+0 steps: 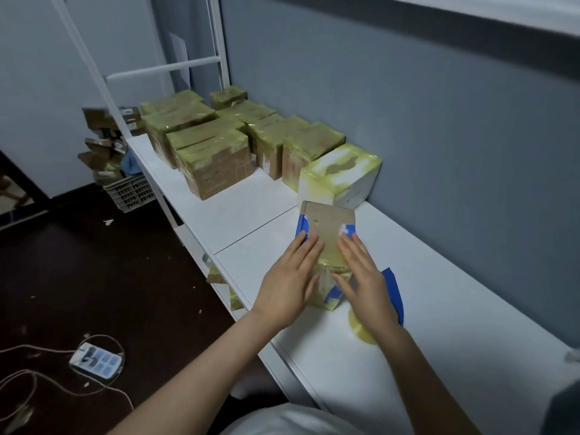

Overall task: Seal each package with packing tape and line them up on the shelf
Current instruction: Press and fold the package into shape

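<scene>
a: entry one, the package in work?
b: brown package [326,227]. lies on the white shelf [455,309], just in front of the white taped box [340,175]. blue patches at its far corners and near end; yellowish clear tape over the near half.
a: hands?
b: left hand [290,277]: flat, fingers straight and close together, pressing on the left part of the package's top. right hand [361,274]: likewise flat, fingers straight, pressing on the right part. neither curls round anything.
a: tape?
b: tape roll [364,332], yellowish, on the shelf under the right wrist, partly hidden. blue sheet [394,290] just right of the package, partly under the right hand.
a: sealed stock?
b: taped packages [213,146], in rows at the far end of the shelf by the grey wall [408,120], touching one another. the white box is the nearest of them.
a: floor?
b: plastic crate [130,191] by the shelf's far end, loose packages [106,142] heaped above it. power strip [95,361] with cable, well apart.
</scene>
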